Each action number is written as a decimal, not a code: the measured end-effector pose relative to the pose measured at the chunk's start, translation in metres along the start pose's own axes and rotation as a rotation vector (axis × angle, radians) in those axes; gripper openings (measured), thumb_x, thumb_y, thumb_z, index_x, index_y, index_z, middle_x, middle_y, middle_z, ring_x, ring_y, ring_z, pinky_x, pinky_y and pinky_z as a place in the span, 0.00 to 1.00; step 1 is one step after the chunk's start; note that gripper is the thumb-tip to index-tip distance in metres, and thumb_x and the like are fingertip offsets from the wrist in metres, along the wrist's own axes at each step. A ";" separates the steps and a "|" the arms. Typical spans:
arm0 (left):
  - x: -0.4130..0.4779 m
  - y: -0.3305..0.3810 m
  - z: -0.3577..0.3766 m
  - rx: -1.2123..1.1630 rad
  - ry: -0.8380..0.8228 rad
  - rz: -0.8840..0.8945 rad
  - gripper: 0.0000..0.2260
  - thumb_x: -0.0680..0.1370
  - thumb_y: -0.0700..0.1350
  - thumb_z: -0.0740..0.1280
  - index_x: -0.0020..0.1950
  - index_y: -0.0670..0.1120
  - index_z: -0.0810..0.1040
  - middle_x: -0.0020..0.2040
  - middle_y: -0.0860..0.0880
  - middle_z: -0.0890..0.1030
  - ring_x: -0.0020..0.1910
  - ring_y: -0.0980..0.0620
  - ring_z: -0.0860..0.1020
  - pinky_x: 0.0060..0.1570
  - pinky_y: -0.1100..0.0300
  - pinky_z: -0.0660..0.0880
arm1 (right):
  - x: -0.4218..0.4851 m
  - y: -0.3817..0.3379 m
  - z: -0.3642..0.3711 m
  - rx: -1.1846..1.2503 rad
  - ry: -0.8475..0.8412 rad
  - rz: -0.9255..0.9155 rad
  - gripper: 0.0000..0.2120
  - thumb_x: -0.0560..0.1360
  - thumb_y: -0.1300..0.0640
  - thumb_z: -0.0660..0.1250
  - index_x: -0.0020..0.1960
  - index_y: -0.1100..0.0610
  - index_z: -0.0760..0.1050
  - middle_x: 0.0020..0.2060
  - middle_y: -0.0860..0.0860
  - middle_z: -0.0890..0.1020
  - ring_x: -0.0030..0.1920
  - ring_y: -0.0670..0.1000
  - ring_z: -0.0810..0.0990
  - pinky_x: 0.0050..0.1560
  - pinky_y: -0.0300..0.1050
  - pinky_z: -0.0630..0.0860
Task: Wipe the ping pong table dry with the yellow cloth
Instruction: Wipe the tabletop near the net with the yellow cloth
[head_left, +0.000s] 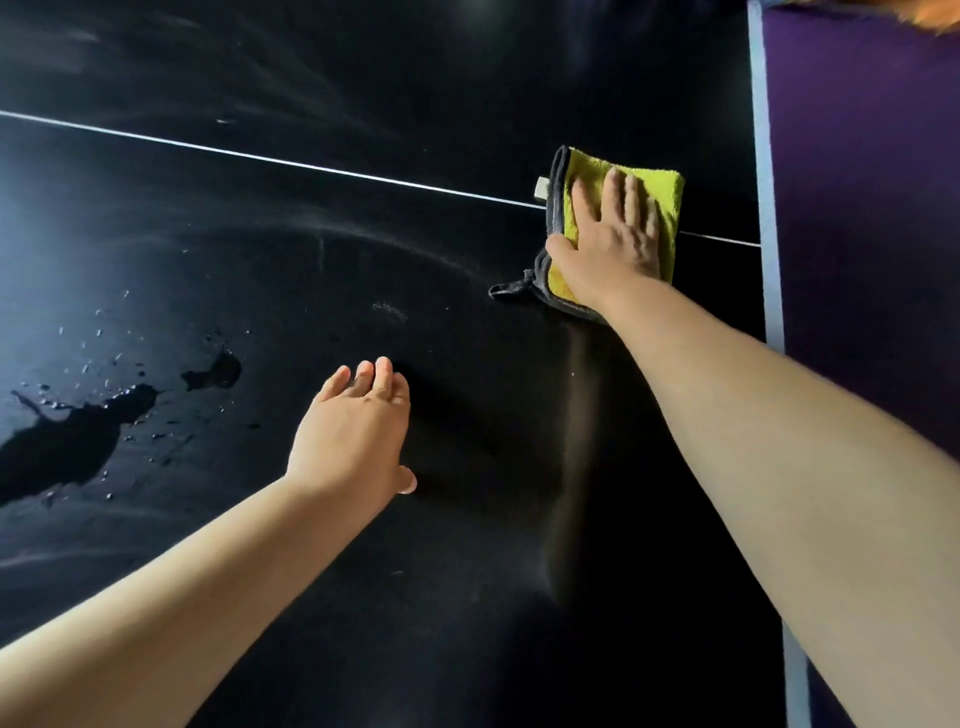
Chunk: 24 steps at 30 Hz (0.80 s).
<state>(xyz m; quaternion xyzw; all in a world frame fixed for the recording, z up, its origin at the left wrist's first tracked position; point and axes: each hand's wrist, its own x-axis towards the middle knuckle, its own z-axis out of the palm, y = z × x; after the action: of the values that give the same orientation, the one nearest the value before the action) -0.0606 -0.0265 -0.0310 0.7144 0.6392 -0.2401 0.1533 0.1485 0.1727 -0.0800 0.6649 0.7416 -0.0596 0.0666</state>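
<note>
**A:** Entry one, the task's thing?

**B:** Yellow cloth, grey-edged and folded. It lies flat on the black ping pong desk, across the white line.

**A:** The grips?

**B:** Right grip: fingers straight, palm pressing the cloth, hiding its middle. Left grip: fingers relaxed, holding nothing, on the near side of the white line.

**A:** Surroundings?

**B:** Water puddle with scattered droplets, on the near side of the line. Pale edge stripe at the line's end nearest the cloth.

Black table with thin white centre line and pale blue edge band; yellow cloth, grey-trimmed; purple floor.
</note>
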 end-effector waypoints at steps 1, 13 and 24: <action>0.000 -0.001 0.000 -0.009 -0.003 -0.006 0.44 0.73 0.59 0.68 0.77 0.43 0.46 0.78 0.43 0.45 0.77 0.48 0.47 0.74 0.56 0.43 | -0.003 0.001 0.000 -0.009 -0.008 -0.044 0.33 0.80 0.41 0.49 0.81 0.49 0.44 0.79 0.58 0.41 0.79 0.58 0.39 0.77 0.58 0.38; -0.019 -0.003 0.007 -0.142 0.074 -0.067 0.43 0.72 0.58 0.70 0.78 0.46 0.48 0.78 0.48 0.46 0.77 0.51 0.46 0.74 0.52 0.48 | -0.152 -0.024 0.016 -0.090 -0.090 -0.411 0.33 0.78 0.40 0.48 0.80 0.48 0.45 0.79 0.56 0.38 0.78 0.55 0.34 0.77 0.55 0.35; -0.128 0.012 0.063 -0.212 0.357 0.057 0.31 0.80 0.52 0.60 0.77 0.43 0.51 0.78 0.45 0.46 0.77 0.49 0.44 0.74 0.55 0.42 | -0.337 -0.038 0.054 -0.173 -0.071 -0.426 0.35 0.77 0.35 0.43 0.80 0.49 0.41 0.79 0.59 0.41 0.79 0.58 0.38 0.77 0.59 0.41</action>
<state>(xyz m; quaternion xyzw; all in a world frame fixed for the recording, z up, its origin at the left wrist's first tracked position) -0.0667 -0.1686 -0.0163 0.7433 0.6573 -0.0365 0.1187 0.1479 -0.1706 -0.0729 0.4827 0.8647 -0.0318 0.1352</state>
